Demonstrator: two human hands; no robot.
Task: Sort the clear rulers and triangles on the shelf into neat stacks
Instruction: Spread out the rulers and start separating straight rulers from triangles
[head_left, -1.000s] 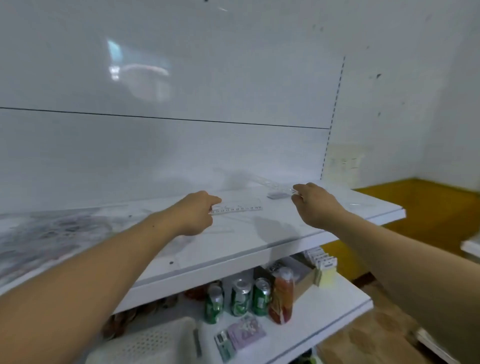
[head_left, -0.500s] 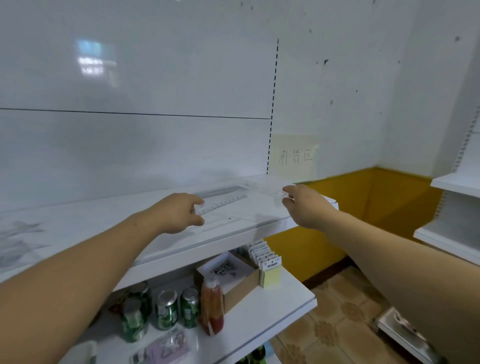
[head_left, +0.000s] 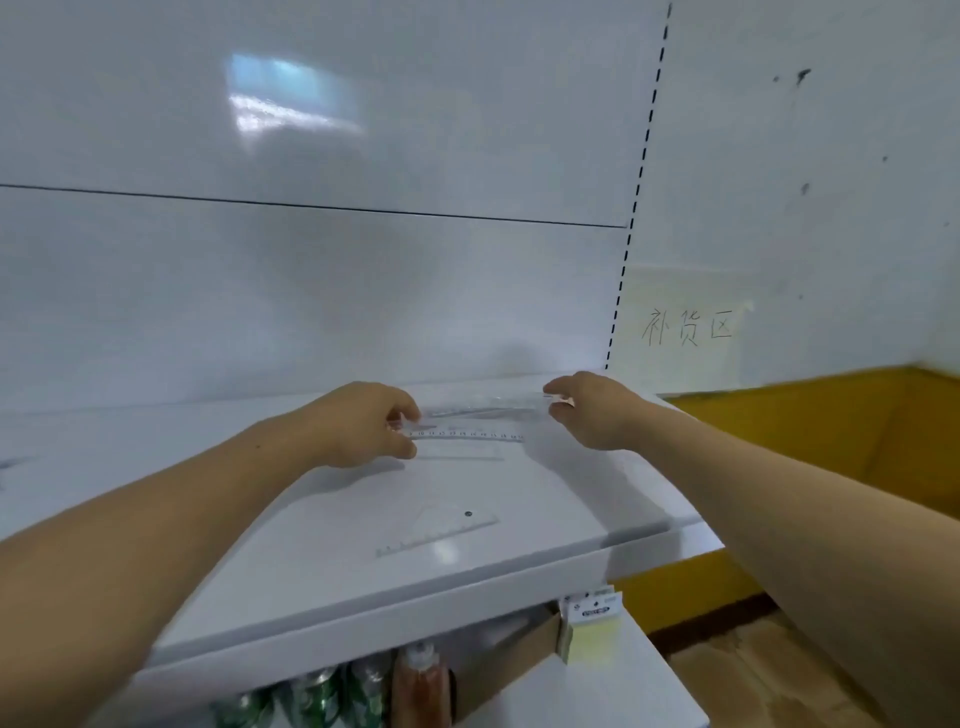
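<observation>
Though the cardboard box under the shelf hides its contents, a bottle stands beside it. The left hand pinches the near ruler in its fingers, and the right hand pinches the far ruler.

Adds up to two hands, left hand and right hand; two clear rulers, marked ruler and upper ruler; one clear triangle; two white shelves, upper shelf and lower shelf; three green cans, partly cut off; one bottle; one cardboard box; one paper sign.
</observation>
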